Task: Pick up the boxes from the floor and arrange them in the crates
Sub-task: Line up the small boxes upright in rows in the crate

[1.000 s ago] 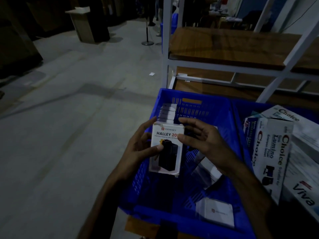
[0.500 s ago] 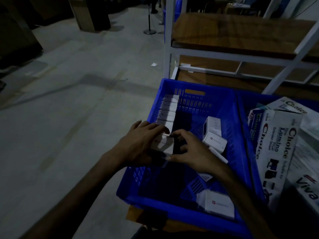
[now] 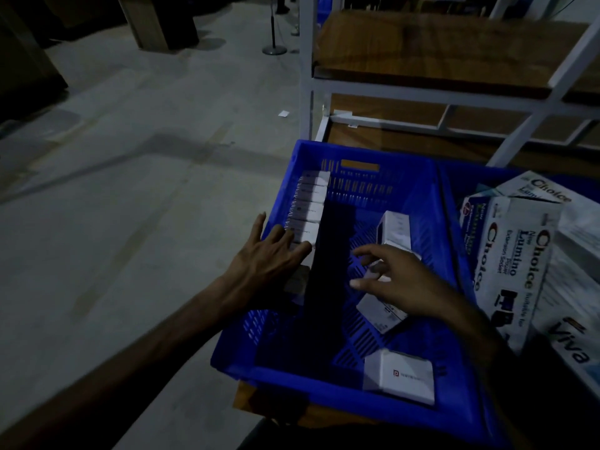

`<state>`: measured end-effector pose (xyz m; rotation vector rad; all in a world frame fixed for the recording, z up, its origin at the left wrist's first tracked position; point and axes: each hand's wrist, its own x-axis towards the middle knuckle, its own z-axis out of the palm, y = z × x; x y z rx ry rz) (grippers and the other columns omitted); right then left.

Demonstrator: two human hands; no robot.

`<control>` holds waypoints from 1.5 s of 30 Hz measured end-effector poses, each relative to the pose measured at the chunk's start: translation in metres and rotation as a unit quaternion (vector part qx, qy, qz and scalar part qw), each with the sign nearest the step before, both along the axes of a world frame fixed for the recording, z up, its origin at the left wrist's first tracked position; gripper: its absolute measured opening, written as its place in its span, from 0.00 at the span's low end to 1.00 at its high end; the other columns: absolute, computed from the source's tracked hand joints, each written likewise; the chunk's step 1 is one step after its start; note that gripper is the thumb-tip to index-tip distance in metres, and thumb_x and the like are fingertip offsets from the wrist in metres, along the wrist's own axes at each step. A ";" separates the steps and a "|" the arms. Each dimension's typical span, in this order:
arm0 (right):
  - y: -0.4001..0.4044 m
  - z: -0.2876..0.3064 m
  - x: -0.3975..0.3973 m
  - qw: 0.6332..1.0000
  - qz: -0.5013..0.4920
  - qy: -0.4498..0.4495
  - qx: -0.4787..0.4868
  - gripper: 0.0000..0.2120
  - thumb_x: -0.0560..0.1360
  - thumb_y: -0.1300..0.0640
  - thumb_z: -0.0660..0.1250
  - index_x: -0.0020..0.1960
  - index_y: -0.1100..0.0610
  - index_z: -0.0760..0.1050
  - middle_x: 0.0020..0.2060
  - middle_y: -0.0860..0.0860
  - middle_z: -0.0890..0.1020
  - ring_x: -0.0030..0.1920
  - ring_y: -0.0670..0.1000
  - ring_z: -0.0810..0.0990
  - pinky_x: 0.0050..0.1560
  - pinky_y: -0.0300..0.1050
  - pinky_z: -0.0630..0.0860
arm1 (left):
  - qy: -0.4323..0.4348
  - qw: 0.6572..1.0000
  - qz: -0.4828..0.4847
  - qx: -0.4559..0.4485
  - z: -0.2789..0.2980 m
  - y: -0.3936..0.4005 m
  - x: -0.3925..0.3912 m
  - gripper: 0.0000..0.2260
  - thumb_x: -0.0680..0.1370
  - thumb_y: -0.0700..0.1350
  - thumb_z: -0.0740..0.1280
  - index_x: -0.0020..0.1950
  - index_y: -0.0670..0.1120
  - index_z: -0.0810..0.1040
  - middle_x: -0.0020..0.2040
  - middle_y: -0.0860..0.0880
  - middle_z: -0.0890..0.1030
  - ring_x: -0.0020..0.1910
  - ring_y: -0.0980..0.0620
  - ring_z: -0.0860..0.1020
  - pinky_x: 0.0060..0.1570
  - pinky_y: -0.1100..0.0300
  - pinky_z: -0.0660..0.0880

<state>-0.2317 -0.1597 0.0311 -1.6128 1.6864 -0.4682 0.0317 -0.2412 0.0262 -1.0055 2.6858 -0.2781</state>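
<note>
A blue plastic crate (image 3: 431, 203) sits in front of me. Along its left wall stands a row of several small white boxes (image 3: 310, 206). My left hand (image 3: 271, 259) lies flat with straight fingers on the nearest boxes of that row. My right hand (image 3: 394, 280) hovers over loose white boxes in the crate's middle, its fingers spread and touching one small box (image 3: 380, 311). Another white box (image 3: 394, 228) stands upright behind it. A third box (image 3: 401, 381) lies at the crate's near right corner.
A second blue crate (image 3: 454, 190) on the right holds large white "Choice" and "Viva" cartons (image 3: 516, 267). A white metal rack with wooden shelves (image 3: 438, 56) stands behind the crates. Grey concrete floor (image 3: 113, 190) stretches to the left.
The "Halley" box I held in both hands went down into the row at the crate's left wall. My right hand then moved right to the loose boxes while my left stayed on the row.
</note>
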 end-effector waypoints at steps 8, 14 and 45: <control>0.018 -0.004 -0.012 0.914 0.098 0.393 -0.030 0.31 0.74 0.38 0.73 0.72 0.46 0.69 0.65 0.50 0.76 0.64 0.55 0.77 0.66 0.53 0.70 | 0.080 0.990 -0.038 -0.105 -0.012 0.009 -0.004 0.36 0.55 0.51 0.84 0.60 0.41 0.81 0.54 0.34 0.82 0.53 0.35 0.81 0.64 0.23 0.70; 0.022 -0.018 0.001 0.863 0.054 0.498 -0.058 0.34 0.70 0.42 0.76 0.69 0.48 0.65 0.61 0.52 0.78 0.58 0.55 0.80 0.63 0.52 0.66 | 0.087 0.988 -0.035 -0.123 -0.018 0.011 -0.008 0.34 0.55 0.49 0.84 0.59 0.43 0.82 0.52 0.36 0.82 0.52 0.36 0.81 0.66 0.25 0.70; 0.025 0.101 0.010 0.934 0.098 -0.212 -0.271 0.31 0.71 0.45 0.78 0.71 0.47 0.72 0.67 0.46 0.80 0.71 0.50 0.76 0.68 0.51 0.77 | 0.587 0.241 0.147 0.759 0.034 0.060 -0.022 0.24 0.79 0.49 0.71 0.76 0.47 0.75 0.74 0.37 0.76 0.69 0.36 0.77 0.63 0.36 0.77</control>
